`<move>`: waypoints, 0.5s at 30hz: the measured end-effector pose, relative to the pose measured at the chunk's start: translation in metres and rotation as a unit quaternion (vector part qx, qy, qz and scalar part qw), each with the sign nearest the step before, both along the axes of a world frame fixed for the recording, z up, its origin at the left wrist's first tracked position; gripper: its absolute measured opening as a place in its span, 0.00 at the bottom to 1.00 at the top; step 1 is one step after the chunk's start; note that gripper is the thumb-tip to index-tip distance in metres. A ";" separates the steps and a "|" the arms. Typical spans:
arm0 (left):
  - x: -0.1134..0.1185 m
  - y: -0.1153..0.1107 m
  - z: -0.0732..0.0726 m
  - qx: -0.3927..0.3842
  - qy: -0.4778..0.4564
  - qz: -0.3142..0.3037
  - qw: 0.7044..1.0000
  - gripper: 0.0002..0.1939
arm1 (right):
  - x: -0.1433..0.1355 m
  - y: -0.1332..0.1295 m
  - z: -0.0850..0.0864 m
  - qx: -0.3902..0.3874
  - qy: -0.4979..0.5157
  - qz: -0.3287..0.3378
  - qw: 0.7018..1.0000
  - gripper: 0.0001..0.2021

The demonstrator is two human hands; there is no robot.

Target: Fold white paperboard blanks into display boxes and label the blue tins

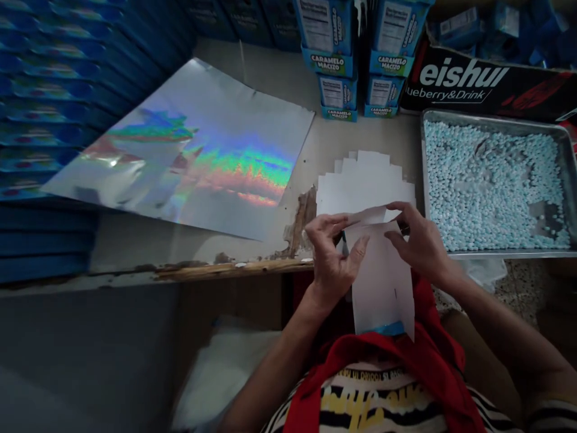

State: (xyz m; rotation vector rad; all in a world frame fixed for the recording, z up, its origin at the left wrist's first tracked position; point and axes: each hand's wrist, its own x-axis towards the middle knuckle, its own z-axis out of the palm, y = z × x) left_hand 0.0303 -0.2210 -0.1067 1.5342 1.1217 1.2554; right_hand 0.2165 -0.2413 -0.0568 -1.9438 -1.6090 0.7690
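"Worktop (331,141) looks worn along its front edge from my feed. What are the fingers doing?"

"I see the left hand (333,249) clamped on the card (378,276), thumb inside. My right hand (419,240) has thumb and forefinger apart at the flap's far end; I can't tell if they pinch."

"Where's the card?"

"Over the lap, at the worktop's edge, its near end by the red apron (433,325). Just beyond, I have white blanks (365,186) lying flat."

"And farther out?"

"I get a tray (426,192) of pale blue pellets (469,186) on the right, shiny foil (216,162) on the left, then stacked blue boxes (54,120)."
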 end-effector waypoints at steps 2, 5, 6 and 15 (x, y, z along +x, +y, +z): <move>-0.003 0.000 0.004 -0.004 0.020 -0.017 1.000 0.19 | 0.004 0.003 0.006 -0.031 0.024 0.015 0.999 0.21; -0.006 0.003 0.010 -0.028 0.053 -0.033 0.998 0.06 | 0.010 0.007 0.010 -0.044 0.043 0.004 0.998 0.26; -0.006 0.004 0.012 -0.038 0.049 -0.029 0.998 0.05 | 0.012 0.008 0.011 -0.041 0.045 0.005 0.998 0.30; 0.010 0.004 0.011 -0.161 -0.038 -0.021 0.986 0.08 | 0.018 0.015 0.014 -0.066 -0.001 0.083 0.994 0.27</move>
